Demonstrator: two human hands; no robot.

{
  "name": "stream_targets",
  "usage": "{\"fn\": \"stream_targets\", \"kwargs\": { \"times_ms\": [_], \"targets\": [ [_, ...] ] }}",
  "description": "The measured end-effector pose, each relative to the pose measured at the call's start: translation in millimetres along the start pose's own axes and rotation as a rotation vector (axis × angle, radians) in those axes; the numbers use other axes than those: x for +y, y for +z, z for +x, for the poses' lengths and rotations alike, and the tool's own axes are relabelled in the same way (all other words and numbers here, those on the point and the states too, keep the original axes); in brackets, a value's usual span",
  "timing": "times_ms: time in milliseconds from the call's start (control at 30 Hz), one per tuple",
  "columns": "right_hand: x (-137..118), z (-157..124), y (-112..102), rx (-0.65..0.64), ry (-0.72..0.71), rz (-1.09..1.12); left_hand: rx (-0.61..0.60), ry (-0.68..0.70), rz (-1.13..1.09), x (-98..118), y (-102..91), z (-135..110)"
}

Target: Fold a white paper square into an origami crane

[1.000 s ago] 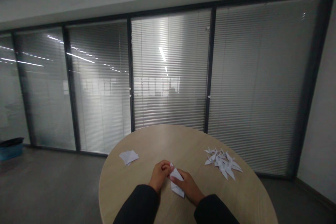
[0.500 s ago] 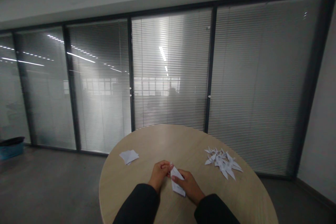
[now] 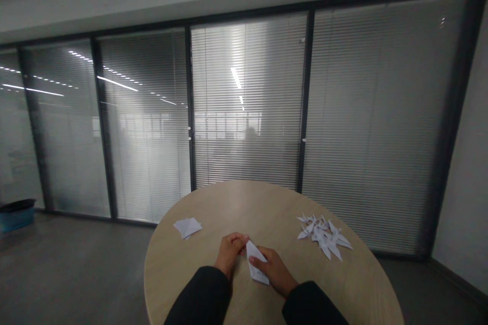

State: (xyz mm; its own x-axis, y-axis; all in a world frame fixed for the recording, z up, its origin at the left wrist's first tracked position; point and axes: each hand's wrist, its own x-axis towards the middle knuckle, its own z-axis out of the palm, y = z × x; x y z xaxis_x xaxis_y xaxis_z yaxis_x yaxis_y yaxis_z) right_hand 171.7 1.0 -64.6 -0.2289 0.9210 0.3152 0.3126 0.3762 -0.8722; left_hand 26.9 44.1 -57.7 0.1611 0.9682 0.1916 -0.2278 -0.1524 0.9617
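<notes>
A folded piece of white paper (image 3: 258,274), long and pointed at its far end, is held between my hands over the near part of the round table. My right hand (image 3: 275,267) grips its right side, with the thumb lying across the top. The fingers of my left hand (image 3: 231,251) are bent and pinch the paper's far tip. Part of the paper is hidden under the right thumb. To the right lies a pile of folded white paper cranes (image 3: 324,236). A small stack of white paper sheets (image 3: 187,227) lies to the left.
The round wooden table (image 3: 244,203) stands before a glass partition with blinds (image 3: 247,152) in dark frames. A blue bin (image 3: 17,216) with a dark top sits on the grey floor at the far left. A pale wall (image 3: 467,203) is on the right.
My left fingers have shifted very slightly to the left at the paper's tip. My right hand keeps its hold, and the pile and stack are unmoved.
</notes>
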Motion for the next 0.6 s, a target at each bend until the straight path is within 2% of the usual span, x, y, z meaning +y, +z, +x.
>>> {"fn": "stream_targets", "kwargs": {
  "times_ms": [233,367,600],
  "targets": [
    [-3,0,3,-0.001,0.008,0.036,0.026,0.146,0.167,-6,1.7,-3],
    [-6,0,6,-0.024,0.020,0.140,0.133,0.261,0.397,-9,6.8,-6],
    [-14,-1,8,-0.050,0.041,0.274,0.193,0.290,0.743,-3,14.4,-14]
  ]
}}
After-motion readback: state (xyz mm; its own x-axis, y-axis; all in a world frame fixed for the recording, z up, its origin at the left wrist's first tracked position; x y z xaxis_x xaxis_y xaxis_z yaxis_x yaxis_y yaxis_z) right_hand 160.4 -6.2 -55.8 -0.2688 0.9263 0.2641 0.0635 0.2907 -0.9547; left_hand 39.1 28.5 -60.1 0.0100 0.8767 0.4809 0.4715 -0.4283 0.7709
